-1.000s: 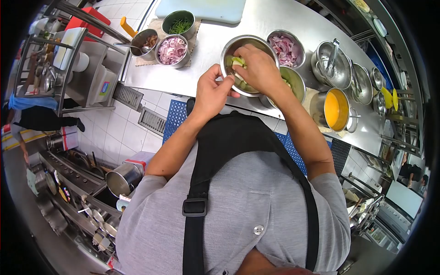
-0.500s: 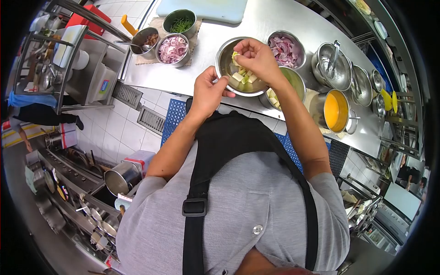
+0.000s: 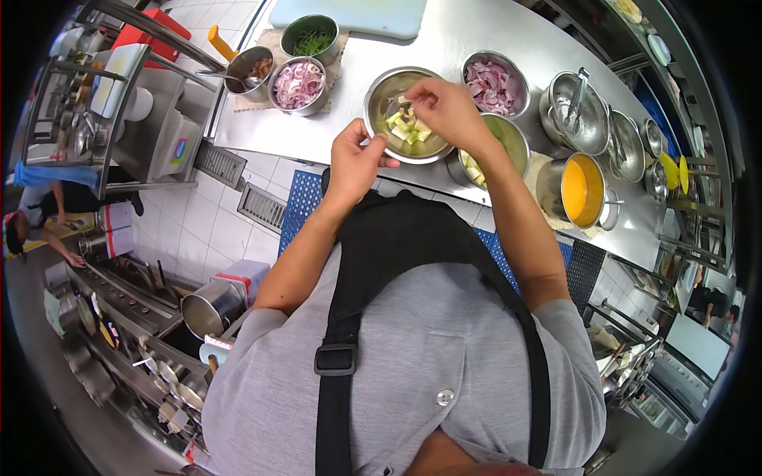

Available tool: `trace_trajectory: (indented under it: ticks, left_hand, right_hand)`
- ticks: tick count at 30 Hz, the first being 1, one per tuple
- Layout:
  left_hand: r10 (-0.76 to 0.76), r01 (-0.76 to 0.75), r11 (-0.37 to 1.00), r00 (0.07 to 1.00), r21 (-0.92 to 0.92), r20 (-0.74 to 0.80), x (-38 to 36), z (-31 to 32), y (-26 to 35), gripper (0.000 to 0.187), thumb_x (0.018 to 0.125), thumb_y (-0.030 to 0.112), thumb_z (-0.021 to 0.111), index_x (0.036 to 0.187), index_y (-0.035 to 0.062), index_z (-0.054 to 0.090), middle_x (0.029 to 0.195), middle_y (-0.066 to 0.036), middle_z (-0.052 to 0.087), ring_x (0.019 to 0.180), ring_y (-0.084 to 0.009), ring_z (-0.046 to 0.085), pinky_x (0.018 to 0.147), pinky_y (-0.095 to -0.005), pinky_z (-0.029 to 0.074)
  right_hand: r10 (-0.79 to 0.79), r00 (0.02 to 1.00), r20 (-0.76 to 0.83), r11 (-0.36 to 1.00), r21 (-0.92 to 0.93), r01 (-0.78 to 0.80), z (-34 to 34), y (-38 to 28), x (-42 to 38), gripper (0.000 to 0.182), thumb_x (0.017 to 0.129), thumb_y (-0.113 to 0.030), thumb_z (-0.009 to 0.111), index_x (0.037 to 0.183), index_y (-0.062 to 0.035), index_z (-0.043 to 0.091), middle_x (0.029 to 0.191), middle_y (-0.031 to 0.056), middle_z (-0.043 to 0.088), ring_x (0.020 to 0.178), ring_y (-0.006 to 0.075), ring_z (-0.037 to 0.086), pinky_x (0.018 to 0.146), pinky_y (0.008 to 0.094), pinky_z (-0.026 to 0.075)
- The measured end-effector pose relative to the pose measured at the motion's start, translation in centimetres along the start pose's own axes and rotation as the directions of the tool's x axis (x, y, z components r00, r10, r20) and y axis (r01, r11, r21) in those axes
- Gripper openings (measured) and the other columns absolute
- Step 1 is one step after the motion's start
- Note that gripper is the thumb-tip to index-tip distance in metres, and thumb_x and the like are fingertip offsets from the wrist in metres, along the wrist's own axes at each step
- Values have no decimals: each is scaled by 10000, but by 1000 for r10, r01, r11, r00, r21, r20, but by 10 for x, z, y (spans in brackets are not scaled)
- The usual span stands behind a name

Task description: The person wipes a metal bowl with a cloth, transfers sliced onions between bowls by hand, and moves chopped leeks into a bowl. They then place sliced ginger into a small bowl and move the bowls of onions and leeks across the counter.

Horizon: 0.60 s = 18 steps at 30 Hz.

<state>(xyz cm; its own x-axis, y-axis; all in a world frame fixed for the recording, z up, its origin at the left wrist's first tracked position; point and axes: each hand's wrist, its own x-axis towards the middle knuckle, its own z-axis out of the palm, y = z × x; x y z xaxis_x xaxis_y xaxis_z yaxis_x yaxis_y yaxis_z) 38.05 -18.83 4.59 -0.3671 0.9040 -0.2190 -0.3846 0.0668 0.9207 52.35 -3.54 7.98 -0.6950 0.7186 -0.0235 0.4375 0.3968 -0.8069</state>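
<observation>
A round metal bowl near the front edge of the steel table holds several chopped pale green vegetable chunks. At its near left side, my left hand grips the rim, thumb on top and fingers curled beneath. Over the bowl's right side hangs my right hand, its fingertips pinched on a small pale chunk, partly hidden by the fingers. Close by that wrist stands a second bowl with similar pale chunks, partly covered by my forearm. Behind it is a bowl of sliced red onion.
Left on a cloth are another onion bowl, chopped greens and a small pot with a spoon. Right stand metal strainers and a pot of orange liquid. A cutting board lies behind. A person is at far left.
The bowl and my left hand have shifted slightly left. My right hand has lowered a little and turned, fingertips still inside the bowl's outline. The person at far left leans further into view.
</observation>
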Motion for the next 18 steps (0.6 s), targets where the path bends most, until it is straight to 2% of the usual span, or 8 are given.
trace_trajectory:
  ticks: [2,5,6,9,12,15,18]
  left_hand:
    - [7,-7,999,1000,32,-1,-2,3,3,54,980,11,579,934,-8,558,915,-91,657,671,-116,650,605,-268,612]
    - [35,-37,997,999,70,36,-3,4,5,69,984,12,575,922,-5,551,911,-87,651,679,-112,652,607,-267,615]
    - [43,-48,996,998,81,55,-3,4,4,73,985,12,574,918,-4,550,910,-86,649,682,-111,652,609,-267,616]
    - [31,-34,996,999,77,40,-1,3,-2,72,977,14,576,922,-29,559,906,-88,635,678,-122,673,582,-251,602]
    - [38,-39,998,999,49,29,-4,5,0,95,981,23,583,903,-20,549,880,-83,628,674,-124,674,575,-249,598]
    - [32,-34,997,999,69,31,-4,3,-2,105,982,25,584,894,-14,542,883,-88,629,662,-128,672,570,-251,595]
    - [24,-28,997,999,76,43,-4,2,-2,108,981,27,586,893,-15,541,901,-93,631,652,-133,672,566,-254,593]
  right_hand:
    - [-140,990,19,981,-133,141,3,-8,-4,242,836,-147,724,1049,-32,724,918,138,677,846,273,681,780,388,548]
    - [-268,962,48,927,-261,271,14,-2,-6,287,829,-162,723,1083,-30,728,996,145,667,927,312,655,825,413,525]
    - [-242,968,72,938,-237,252,16,-5,-7,270,823,-147,702,1065,-30,727,1012,158,667,931,350,653,829,446,518]
    - [-164,977,138,932,-303,200,15,-8,-6,256,817,-137,682,1041,-22,723,1013,167,661,927,345,653,830,441,517]
    - [-132,980,151,948,-268,170,11,-4,-7,222,806,-126,666,993,-16,714,992,169,660,920,351,652,826,447,515]
    - [-302,941,152,899,-284,334,14,4,-12,204,803,-120,663,971,-14,707,945,163,663,898,352,650,804,445,515]
    - [-259,946,193,909,-282,306,14,1,-11,210,797,-111,662,978,-13,702,921,161,663,894,372,641,800,437,517]
